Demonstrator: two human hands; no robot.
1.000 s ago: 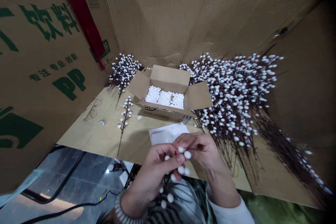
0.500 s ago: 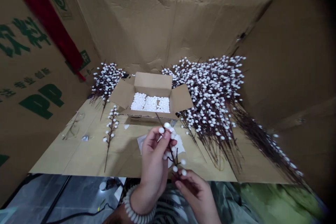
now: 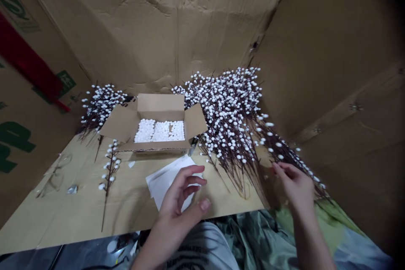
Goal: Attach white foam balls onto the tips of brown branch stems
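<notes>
White-budded twigs point(image 3: 284, 152) lie just ahead of my right hand point(image 3: 295, 185) — fingertips loose, brushing the stems, gripping nothing — their long axis running from the far heap point(image 3: 228, 114) toward me and rightward. My left hand point(image 3: 180, 196) hovers empty, half-curled, over the paper sheet point(image 3: 164, 177), farther off.

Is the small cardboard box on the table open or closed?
Open: the small brown cardboard box has its flaps spread outward, and small white foam balls show inside.

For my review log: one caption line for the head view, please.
Right hand reaches the pile of white-budded branches; left hand hovers open over white paper.
</notes>
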